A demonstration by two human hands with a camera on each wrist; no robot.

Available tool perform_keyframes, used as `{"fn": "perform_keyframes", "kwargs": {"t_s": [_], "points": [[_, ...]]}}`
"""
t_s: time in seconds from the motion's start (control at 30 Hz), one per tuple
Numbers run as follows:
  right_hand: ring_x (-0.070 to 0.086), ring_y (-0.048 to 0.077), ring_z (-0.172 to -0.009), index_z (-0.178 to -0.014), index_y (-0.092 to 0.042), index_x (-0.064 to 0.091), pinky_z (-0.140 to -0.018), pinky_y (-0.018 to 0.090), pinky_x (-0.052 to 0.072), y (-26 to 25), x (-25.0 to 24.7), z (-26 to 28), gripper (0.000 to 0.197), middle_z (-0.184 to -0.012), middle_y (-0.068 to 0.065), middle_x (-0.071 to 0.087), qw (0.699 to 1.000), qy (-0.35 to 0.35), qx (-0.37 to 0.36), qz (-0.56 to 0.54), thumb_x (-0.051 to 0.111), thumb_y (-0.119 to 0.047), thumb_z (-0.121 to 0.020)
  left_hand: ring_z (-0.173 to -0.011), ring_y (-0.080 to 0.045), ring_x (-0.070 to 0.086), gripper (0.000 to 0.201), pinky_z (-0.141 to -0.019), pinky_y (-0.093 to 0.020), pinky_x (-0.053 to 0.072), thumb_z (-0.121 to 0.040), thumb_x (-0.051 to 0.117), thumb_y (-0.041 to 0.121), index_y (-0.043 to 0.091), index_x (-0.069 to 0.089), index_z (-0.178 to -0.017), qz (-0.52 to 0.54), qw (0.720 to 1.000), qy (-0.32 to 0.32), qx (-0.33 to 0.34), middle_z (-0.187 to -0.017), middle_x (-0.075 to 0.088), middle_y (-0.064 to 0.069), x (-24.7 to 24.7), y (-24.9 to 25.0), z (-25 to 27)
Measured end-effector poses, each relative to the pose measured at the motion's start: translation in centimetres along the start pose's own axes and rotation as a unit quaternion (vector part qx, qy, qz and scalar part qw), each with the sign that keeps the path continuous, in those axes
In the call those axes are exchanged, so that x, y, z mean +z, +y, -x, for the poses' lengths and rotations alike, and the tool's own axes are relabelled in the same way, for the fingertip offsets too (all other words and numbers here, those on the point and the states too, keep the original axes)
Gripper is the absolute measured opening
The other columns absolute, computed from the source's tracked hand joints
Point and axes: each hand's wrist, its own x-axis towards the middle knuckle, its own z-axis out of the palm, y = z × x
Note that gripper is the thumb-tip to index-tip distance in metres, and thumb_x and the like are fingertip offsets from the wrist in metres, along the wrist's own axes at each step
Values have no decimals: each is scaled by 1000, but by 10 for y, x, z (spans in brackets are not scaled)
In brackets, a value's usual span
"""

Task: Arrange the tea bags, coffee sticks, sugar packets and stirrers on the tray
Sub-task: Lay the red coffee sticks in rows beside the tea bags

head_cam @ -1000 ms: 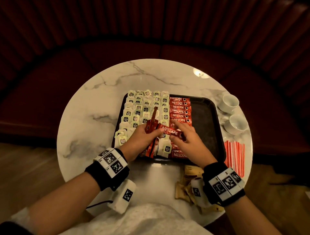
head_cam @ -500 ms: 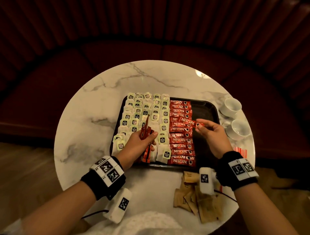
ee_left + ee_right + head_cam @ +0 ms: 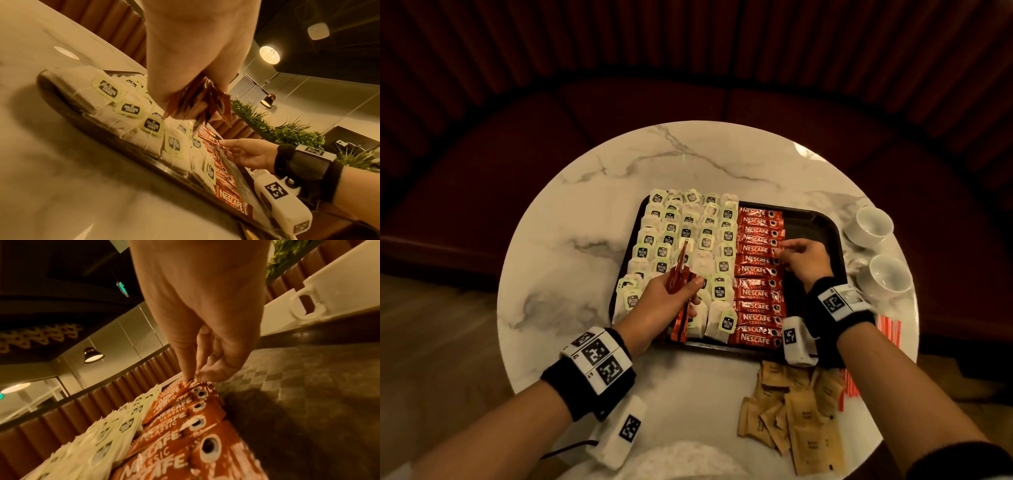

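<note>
A: What carries the arrangement, and why is it filled this way?

B: A round marble tabletop (image 3: 592, 219) at frame centre bears a dark tray (image 3: 822, 226). Its left part is packed with tea bags (image 3: 688, 233), the middle holds a column of coffee sticks (image 3: 758, 274), and the right strip is bare, judged to be kept for the remaining kinds.

A: What lies off the tray?

B: Brown sugar packets (image 3: 798, 404) are heaped at lower right; red-striped stirrers (image 3: 890, 330) lie at the right edge, partly hidden by the arm; two white cups (image 3: 871, 226) stand at upper right.

A: How are the hands occupied?

B: The left hand (image 3: 667, 296), over the lower tea bags, has its fingers curled round a bundle of spare sticks (image 3: 679, 274), apparently a supply for feeding. The right hand (image 3: 803, 257), right of the column, pinches the end of one stick (image 3: 197, 386) between thumb and forefinger, seemingly setting it into the row.

A: The counts?

B: One tray; two cups; about twelve laid sticks; roughly forty tea bags, overlapping too much for an exact figure; perhaps a dozen packets; stirrers and held sticks cannot be counted.
</note>
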Motion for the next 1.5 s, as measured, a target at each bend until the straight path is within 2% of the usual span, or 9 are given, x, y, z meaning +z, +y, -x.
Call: {"fn": "perform_keyframes", "kwargs": {"t_s": [0.37, 0.53, 0.63, 0.73, 0.9, 1.0, 1.27, 1.37, 1.5], "points": [[63, 15, -94, -101, -19, 66, -85, 31, 49, -20, -9, 35, 13, -98, -3, 66, 993, 61, -70, 71, 68, -27, -91, -67, -14, 67, 24, -79, -37, 56, -93, 61, 40, 18, 63, -102, 16, 1000, 11, 16, -77, 69, -1, 7, 3, 1], [62, 6, -88, -100, -22, 66, -80, 24, 50, -34, 4, 113, 17, -98, -5, 67, 969, -195, -141, 58, 63, -36, -91, -66, -10, 68, 20, -64, -21, 55, -95, 56, 41, 21, 58, -98, 31, 998, 32, 44, -77, 65, -1, 15, 12, -1], [68, 12, -82, -104, -22, 63, -74, 27, 58, -32, 22, 152, 33, -94, -2, 69, 946, -282, -148, 58, 73, -44, -81, -76, -13, 67, 19, -76, -29, 55, -95, 55, 43, 25, 59, -97, 31, 996, 49, 63, -83, 66, 0, 22, 15, -1], [68, 13, -76, -112, -23, 55, -69, 26, 59, -25, 33, 168, 48, -93, 0, 67, 959, -241, -151, 9, 84, -29, -75, -93, -18, 68, 20, -88, -33, 52, -94, 55, 46, 29, 59, -103, 32, 996, 52, 67, -97, 69, 0, 28, 18, 0], [68, 5, -83, -117, -22, 57, -76, 28, 59, -18, 30, 171, 33, -96, -2, 70, 956, -194, -218, 3, 73, -19, -88, -83, 1, 64, 17, -68, -11, 48, -94, 59, 41, 29, 56, -105, 22, 995, 51, 85, -95, 67, 9, 29, 25, 4], [68, 8, -88, -121, -20, 64, -81, 28, 58, -17, 23, 168, 27, -98, -4, 71, 951, -187, -245, 22, 64, -21, -94, -75, -4, 65, 20, -66, -17, 51, -90, 65, 39, 24, 59, -102, 24, 995, 45, 91, -86, 68, 6, 27, 28, 4], [54, 33, -89, -117, -26, 69, -77, 39, 51, -13, 11, 152, 24, -99, 22, 58, 936, -276, -46, -216, 57, -22, -97, -65, 2, 63, 18, -63, -12, 49, -85, 72, 18, 14, 68, -102, 75, 991, -15, 110, -75, 69, 10, 19, 37, 6], [40, 16, -59, -118, -13, 62, -49, 22, 40, -19, 6, 153, 21, -72, 6, 43, 917, -279, 16, -284, 49, -18, -101, -69, 1, 63, 24, -66, -15, 50, -84, 73, 18, 11, 65, -106, 73, 991, -38, 102, -80, 70, 9, 18, 38, 8], [32, 6, -48, -113, -10, 56, -44, 19, 36, -25, 2, 157, 34, -61, -2, 37, 903, -290, 2, -316, 44, -38, -99, -58, -4, 58, 23, -58, -19, 50, -83, 75, 25, 12, 63, -97, 79, 994, 1, 77, -67, 63, 7, 23, 38, 8]]}}
